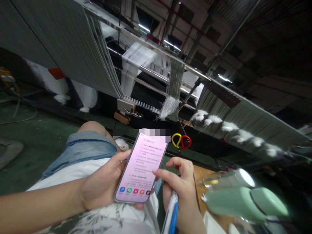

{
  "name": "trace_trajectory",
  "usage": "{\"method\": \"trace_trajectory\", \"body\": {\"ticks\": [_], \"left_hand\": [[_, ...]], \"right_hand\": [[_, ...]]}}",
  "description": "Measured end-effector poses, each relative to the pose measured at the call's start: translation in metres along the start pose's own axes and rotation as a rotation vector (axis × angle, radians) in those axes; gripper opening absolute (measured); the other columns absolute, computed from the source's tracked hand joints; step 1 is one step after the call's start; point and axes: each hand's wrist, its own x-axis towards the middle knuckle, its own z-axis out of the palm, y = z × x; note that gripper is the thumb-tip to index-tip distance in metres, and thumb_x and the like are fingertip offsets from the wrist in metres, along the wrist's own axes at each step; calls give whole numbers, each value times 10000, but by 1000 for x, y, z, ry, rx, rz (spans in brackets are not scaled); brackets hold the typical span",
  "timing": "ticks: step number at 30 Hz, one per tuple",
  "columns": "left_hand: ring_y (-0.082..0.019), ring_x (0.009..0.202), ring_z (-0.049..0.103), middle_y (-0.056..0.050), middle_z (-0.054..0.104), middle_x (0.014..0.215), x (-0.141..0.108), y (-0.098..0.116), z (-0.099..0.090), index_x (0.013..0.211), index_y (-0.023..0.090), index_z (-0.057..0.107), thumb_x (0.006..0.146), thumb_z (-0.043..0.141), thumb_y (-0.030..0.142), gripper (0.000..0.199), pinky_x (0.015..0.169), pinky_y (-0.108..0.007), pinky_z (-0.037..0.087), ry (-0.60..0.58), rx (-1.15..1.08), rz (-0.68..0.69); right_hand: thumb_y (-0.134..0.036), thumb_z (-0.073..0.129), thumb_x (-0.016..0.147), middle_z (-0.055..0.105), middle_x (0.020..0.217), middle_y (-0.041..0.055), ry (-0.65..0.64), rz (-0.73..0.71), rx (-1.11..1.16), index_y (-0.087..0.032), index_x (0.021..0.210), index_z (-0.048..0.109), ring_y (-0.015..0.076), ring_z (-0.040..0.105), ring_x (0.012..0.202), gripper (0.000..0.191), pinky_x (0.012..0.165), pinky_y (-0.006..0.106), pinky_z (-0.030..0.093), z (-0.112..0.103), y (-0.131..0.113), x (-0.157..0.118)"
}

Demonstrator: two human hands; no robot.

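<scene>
A phone [142, 165] with a lit pink screen, lines of text and a row of app icons lies tilted in my left hand [104, 185], whose thumb rests along its left edge. To the right of it, my right hand [181, 185] reaches over with its index fingertip at the right side of the screen. A blue and white pen-like tool [172, 213] is held in the curled fingers and palm of that hand. Its far end runs out of the bottom of the view.
Beyond my knees stands a loom frame with grey threads [219, 107] and white yarn bundles [169, 107]. Scissors [181, 141] with yellow and red handles hang near its lower edge. On a wooden surface [201, 175] at right are a green bottle [239, 201] and a clear cup [226, 178].
</scene>
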Motion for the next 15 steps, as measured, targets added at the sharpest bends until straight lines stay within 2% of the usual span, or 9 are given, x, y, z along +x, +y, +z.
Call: {"method": "trace_trajectory", "body": {"ticks": [8,15], "left_hand": [[-327,973,637,-143,708,1042,-1,0,2,1283,156,567,907,286,585,636,784,-477,497,-19,-7,6],[-311,960,645,-135,715,1038,-4,0,3,1273,166,575,908,297,579,617,799,-477,493,-16,4,7]], "right_hand": [[66,477,664,439,1062,46,-22,-10,10,-262,1009,687,216,441,991,520,806,390,410,-1,-1,0],[77,475,648,441,1057,42,-36,-12,8,-269,1010,683,212,442,977,542,800,395,413,-2,-2,0]]}}
